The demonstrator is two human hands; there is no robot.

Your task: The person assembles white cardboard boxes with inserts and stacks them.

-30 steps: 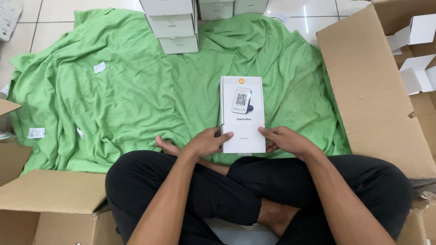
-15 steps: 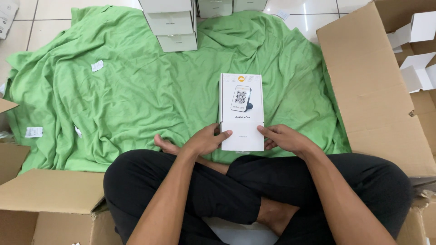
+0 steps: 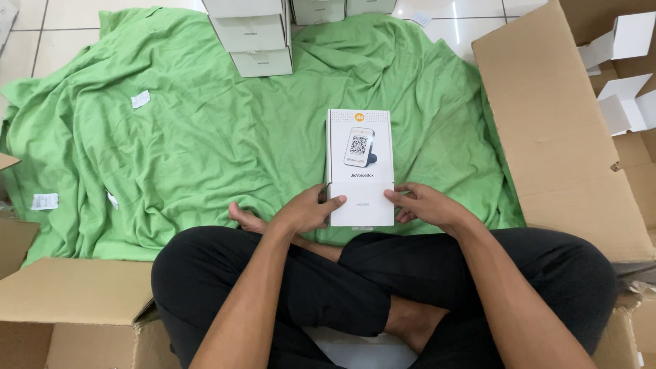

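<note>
A flat white rectangular cardboard product box (image 3: 360, 167), printed on its face with a picture of a small device and a round yellow mark near its top edge, lies long-side away from the person on a crumpled green cloth (image 3: 205, 143) spread over the tiled floor (image 3: 41, 27). The left hand (image 3: 304, 212) grips the box's near left edge, thumb laid across the front and fingers curled under, while the right hand (image 3: 424, 205) closes on the near right edge in the same way; both hold the box just above the person's crossed legs in black trousers (image 3: 369, 287). At the cloth's far edge stands a stack of white cartons (image 3: 253, 34), with more white cartons (image 3: 335, 8) just to its right. Small white paper labels (image 3: 140, 99) lie scattered on the cloth's left half, one (image 3: 45, 201) near its left border. A large brown corrugated cardboard box flap (image 3: 553, 130) leans along the cloth's right edge, with open white cartons (image 3: 625, 75) behind it, and another brown cardboard box (image 3: 75, 301) sits at the near left. The middle and left of the cloth offer open room between the held box and the stack
</note>
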